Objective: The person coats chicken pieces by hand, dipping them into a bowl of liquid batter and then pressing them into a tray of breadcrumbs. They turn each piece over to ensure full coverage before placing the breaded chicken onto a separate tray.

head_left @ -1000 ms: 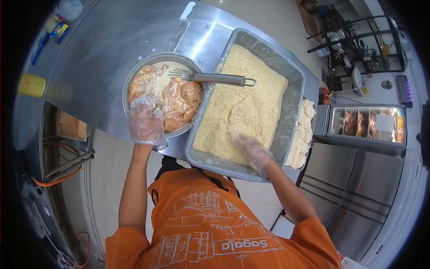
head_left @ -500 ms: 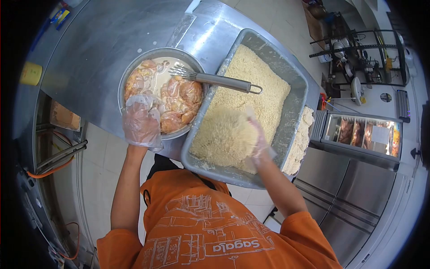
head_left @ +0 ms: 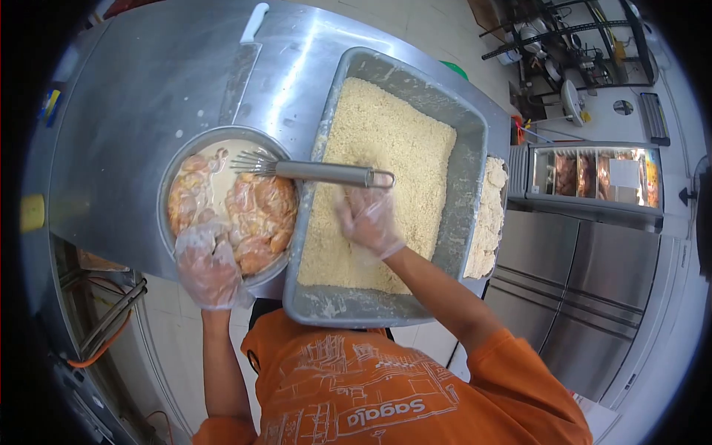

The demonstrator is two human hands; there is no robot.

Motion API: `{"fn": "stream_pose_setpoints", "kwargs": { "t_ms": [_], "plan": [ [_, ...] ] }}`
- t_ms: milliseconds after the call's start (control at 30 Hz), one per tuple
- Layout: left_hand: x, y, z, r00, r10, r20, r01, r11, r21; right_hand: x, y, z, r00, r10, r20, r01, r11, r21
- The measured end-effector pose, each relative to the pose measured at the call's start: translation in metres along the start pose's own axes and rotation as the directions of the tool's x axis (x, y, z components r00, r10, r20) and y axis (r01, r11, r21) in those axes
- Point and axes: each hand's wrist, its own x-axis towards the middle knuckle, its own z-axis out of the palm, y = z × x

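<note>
My left hand, in a clear plastic glove, is over the near left rim of a round metal bowl. Its fingers are slightly apart on the raw chicken, their tips partly hidden. The chicken sits in milky liquid. My right hand, also gloved, is low over pale breading crumbs in a grey tub. Its thumb stands off from the fingers; the fingertips are blurred beneath the whisk handle. A metal whisk lies across bowl and tub, wires over the bowl.
A white-handled knife lies on the steel table beyond the bowl. More pale breading is just right of the tub. At far right is a steel fridge with a glass-topped display. A yellow container is at far left.
The blurred mound of breading at the tub's near side has settled. My right hand has moved away from me and left, under the whisk handle. My left hand stays at the bowl; the view has shifted.
</note>
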Motion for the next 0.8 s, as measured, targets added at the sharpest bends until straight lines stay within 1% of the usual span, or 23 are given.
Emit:
{"fn": "stream_pose_setpoints", "kwargs": {
  "t_ms": [33, 100, 167, 200, 233, 267, 333, 367, 467, 500, 567, 633, 667, 700, 767, 800],
  "plan": [
    [0.011, 0.017, -0.008, 0.999, -0.027, -0.025, 0.027, 0.999, -0.028, -0.003, 0.002, 0.012, 0.999, -0.019, -0.047, 0.018, 1.0, -0.009],
    [0.016, 0.02, -0.003, 0.995, -0.055, -0.079, 0.052, 0.998, -0.043, -0.005, 0.012, 0.03, 0.99, -0.071, -0.119, 0.071, 0.997, -0.004],
    [0.003, 0.01, -0.003, 0.997, -0.015, -0.078, 0.012, 0.999, -0.04, -0.015, 0.009, 0.024, 0.998, -0.037, -0.044, 0.034, 0.998, -0.05],
    [0.012, 0.018, -0.007, 0.999, 0.001, -0.044, -0.002, 1.0, -0.028, -0.005, 0.009, 0.018, 0.998, -0.043, -0.035, 0.041, 0.996, -0.074],
    [0.028, 0.03, -0.016, 1.0, 0.02, -0.019, -0.021, 1.0, -0.004, 0.003, 0.005, 0.011, 0.997, -0.063, -0.044, 0.055, 0.985, -0.166],
    [0.038, 0.039, -0.022, 0.999, 0.041, 0.015, -0.042, 0.999, 0.024, 0.012, 0.01, 0.0, 0.994, -0.106, 0.006, 0.106, 0.988, -0.115],
    [0.042, 0.046, -0.024, 0.999, 0.042, -0.004, -0.041, 0.999, 0.025, 0.035, 0.037, -0.025, 0.973, -0.197, 0.124, 0.198, 0.98, 0.005],
    [0.044, 0.05, -0.023, 0.999, 0.036, -0.007, -0.036, 0.999, 0.024, 0.046, 0.046, -0.027, 0.951, -0.291, 0.102, 0.289, 0.957, 0.033],
    [0.052, 0.062, -0.029, 0.997, -0.003, 0.078, -0.004, 0.997, 0.081, 0.042, 0.063, -0.011, 0.92, -0.392, 0.023, 0.393, 0.919, -0.034],
    [0.044, 0.06, -0.035, 0.995, -0.031, 0.096, 0.023, 0.996, 0.084, 0.028, 0.054, -0.013, 0.937, -0.339, 0.089, 0.343, 0.938, -0.04],
    [0.043, 0.055, -0.027, 0.996, -0.072, 0.058, 0.068, 0.995, 0.07, 0.039, 0.047, -0.022, 0.95, -0.259, 0.175, 0.28, 0.954, -0.108],
    [0.048, 0.056, -0.024, 0.999, -0.029, 0.021, 0.03, 0.999, -0.037, 0.037, 0.021, -0.027, 0.988, -0.072, 0.136, 0.074, 0.997, -0.012],
    [0.048, 0.057, -0.024, 1.0, -0.02, 0.013, 0.021, 0.996, -0.089, 0.032, 0.006, -0.023, 0.99, 0.021, 0.138, -0.028, 0.999, 0.044],
    [0.051, 0.059, -0.023, 1.0, 0.008, 0.016, -0.007, 0.997, -0.072, 0.026, 0.0, 0.001, 0.995, 0.081, 0.059, -0.083, 0.996, 0.023],
    [0.055, 0.064, -0.022, 0.998, 0.057, 0.009, -0.057, 0.998, -0.029, 0.032, 0.008, 0.007, 0.999, 0.02, -0.047, -0.022, 0.999, -0.028],
    [0.049, 0.065, -0.027, 0.999, -0.007, 0.048, 0.009, 0.999, -0.032, 0.019, 0.004, 0.01, 0.997, 0.004, -0.083, -0.008, 0.999, -0.046]
  ]
}}
